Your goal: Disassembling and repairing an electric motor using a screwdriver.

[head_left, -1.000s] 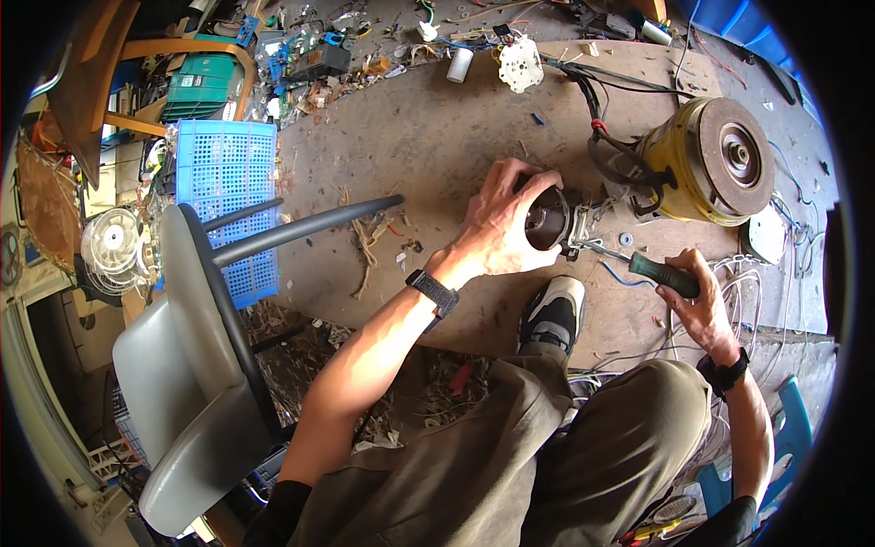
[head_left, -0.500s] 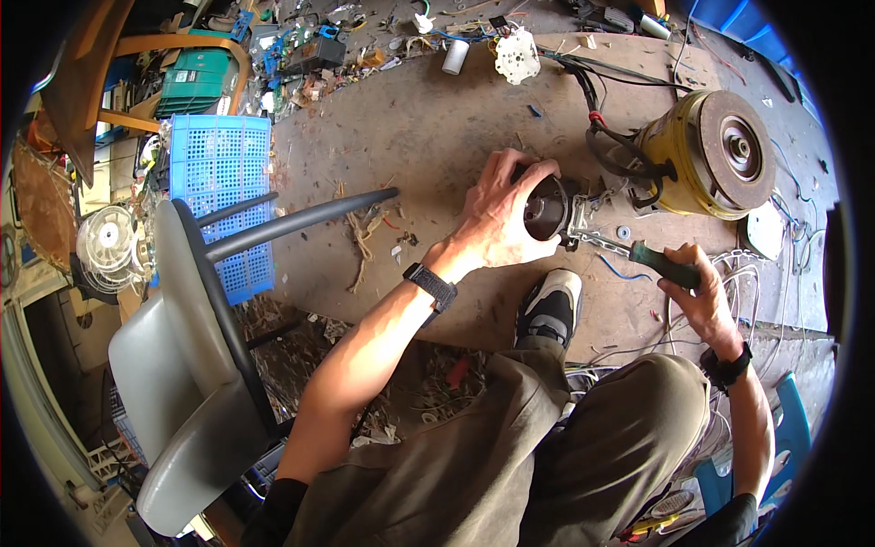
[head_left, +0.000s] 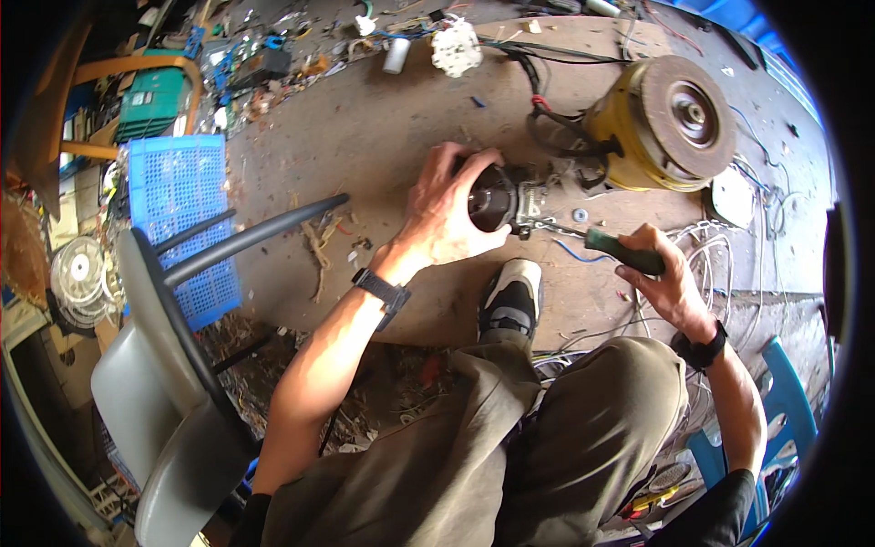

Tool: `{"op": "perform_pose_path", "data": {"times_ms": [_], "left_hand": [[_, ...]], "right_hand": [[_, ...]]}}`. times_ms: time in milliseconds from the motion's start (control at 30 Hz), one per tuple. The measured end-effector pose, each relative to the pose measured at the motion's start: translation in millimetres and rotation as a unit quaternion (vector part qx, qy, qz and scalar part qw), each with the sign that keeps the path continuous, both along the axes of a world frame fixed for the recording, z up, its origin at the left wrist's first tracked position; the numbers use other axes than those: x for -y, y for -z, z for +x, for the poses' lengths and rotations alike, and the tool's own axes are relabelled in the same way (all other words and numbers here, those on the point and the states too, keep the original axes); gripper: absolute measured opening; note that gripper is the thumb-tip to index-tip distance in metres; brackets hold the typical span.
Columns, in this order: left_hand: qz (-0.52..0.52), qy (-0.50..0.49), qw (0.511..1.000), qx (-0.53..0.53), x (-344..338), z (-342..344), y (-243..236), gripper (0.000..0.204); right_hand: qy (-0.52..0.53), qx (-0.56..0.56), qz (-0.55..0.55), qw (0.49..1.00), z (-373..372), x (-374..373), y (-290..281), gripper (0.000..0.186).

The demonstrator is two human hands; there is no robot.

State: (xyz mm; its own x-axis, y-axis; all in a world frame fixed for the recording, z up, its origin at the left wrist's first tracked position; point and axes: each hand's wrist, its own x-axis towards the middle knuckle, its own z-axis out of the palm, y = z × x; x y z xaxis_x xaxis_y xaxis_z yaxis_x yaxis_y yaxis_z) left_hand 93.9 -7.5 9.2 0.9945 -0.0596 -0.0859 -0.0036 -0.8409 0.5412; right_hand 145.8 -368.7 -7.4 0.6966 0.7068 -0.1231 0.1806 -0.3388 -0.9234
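Observation:
My left hand curls around a dark, hollow, cylindrical metal housing, its thumb and fingers at the rim. The housing's round opening faces up toward me, and a light metal bracket is at its right side. My right hand is wrapped round the dark green handle of a screwdriver. The screwdriver lies almost level, its shaft pointing left at the bracket's lower end. Whether the tip touches the bracket is too small to tell. My shoe stands just below the housing.
A yellow motor with a brown disc stands at the upper right, dark cables beside it. On the board lie a small washer and fibre scraps. A grey chair and blue crate are left; a blue stool lower right.
The whole view has shifted, so everything sits further left and mostly higher. My left hand keeps its grip on the housing. The screwdriver still points at the bracket, held in my right hand.

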Motion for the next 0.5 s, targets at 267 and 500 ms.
{"op": "perform_pose_path", "data": {"times_ms": [267, 500], "left_hand": [[0.012, 0.021, 1.000, 0.018, -2.7, 0.5, 0.7, 0.081], [0.005, 0.017, 1.000, 0.007, 0.5, 2.4, -1.5, 0.082]], "right_hand": [[0.198, -0.554, 0.087, 0.804, 5.1, -11.6, -15.9, 0.029], [0.049, -0.107, 0.042, 0.992, -1.3, -3.8, -11.5, 0.036]]}}
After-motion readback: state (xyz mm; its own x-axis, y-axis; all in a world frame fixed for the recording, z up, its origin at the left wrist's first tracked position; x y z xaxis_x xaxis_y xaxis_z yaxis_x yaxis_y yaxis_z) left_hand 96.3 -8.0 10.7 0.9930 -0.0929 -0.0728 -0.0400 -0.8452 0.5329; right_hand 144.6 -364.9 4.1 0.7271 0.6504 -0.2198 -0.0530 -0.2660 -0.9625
